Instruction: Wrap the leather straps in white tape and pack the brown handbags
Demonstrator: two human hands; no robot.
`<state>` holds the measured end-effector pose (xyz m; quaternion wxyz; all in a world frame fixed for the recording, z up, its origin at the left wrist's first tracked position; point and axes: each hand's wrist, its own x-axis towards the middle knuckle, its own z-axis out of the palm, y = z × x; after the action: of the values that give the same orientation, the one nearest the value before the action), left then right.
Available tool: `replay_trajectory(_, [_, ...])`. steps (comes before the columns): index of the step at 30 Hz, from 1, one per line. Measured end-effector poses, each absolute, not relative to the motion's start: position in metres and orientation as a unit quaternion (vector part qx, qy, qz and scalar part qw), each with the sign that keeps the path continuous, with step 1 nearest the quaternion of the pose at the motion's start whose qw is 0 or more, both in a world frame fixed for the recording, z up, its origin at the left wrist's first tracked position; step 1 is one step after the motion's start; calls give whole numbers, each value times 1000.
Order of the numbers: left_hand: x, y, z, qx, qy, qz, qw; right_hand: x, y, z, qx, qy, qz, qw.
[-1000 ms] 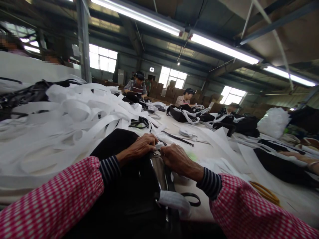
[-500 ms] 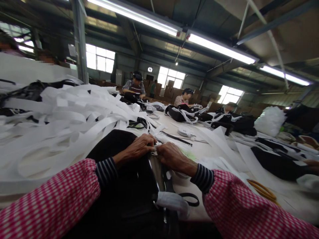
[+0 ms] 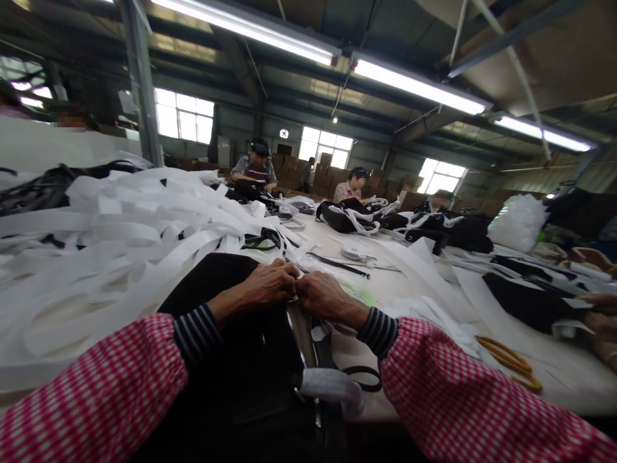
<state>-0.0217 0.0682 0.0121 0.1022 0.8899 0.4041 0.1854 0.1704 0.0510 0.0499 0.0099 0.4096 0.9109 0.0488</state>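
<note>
A black bag point(image 3: 231, 360) lies in front of me, its zipper point(image 3: 301, 341) running lengthwise along the right part. At the zipper's far end, my left hand point(image 3: 270, 283) is closed, fingertips pinched together. My right hand point(image 3: 328, 297) meets it there, also closed with curled fingers. What the two hands pinch is small and hidden by the fingers. Nearer to me, a handle wrapped in white material point(image 3: 332, 387) is fixed to the bag by a metal ring. A thin black loop point(image 3: 364, 378) sticks out to the right of it.
White strips point(image 3: 116, 225) are heaped on the left. Yellow-handled scissors point(image 3: 511, 363) lie at the right, near another person's hand point(image 3: 602, 328). Beyond my hands are a black strap point(image 3: 344, 265) and black bags point(image 3: 347, 217), with co-workers behind.
My hands have drawn closer together at the zipper's end, the right one shifting slightly left. The view has turned a little. At the far right, another person's hand has come further into view.
</note>
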Motion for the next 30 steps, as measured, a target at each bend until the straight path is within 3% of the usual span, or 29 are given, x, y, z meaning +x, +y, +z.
replay_trajectory(6, [-22, 70, 18, 893, 400, 169, 122, 170, 52, 48, 398, 915, 62, 10])
replay_trajectory(14, [-31, 78, 18, 866, 371, 238, 235, 176, 43, 54, 424, 905, 42, -10])
replay_trajectory(20, [-26, 81, 20, 838, 357, 285, 300, 194, 44, 57, 415, 897, -82, -125])
replay_trajectory(24, [-25, 76, 24, 833, 369, 284, 299, 200, 48, 54, 424, 876, -175, -149])
replay_trajectory(30, [-29, 66, 32, 861, 356, 243, 270, 190, 53, 52, 424, 899, -71, -81])
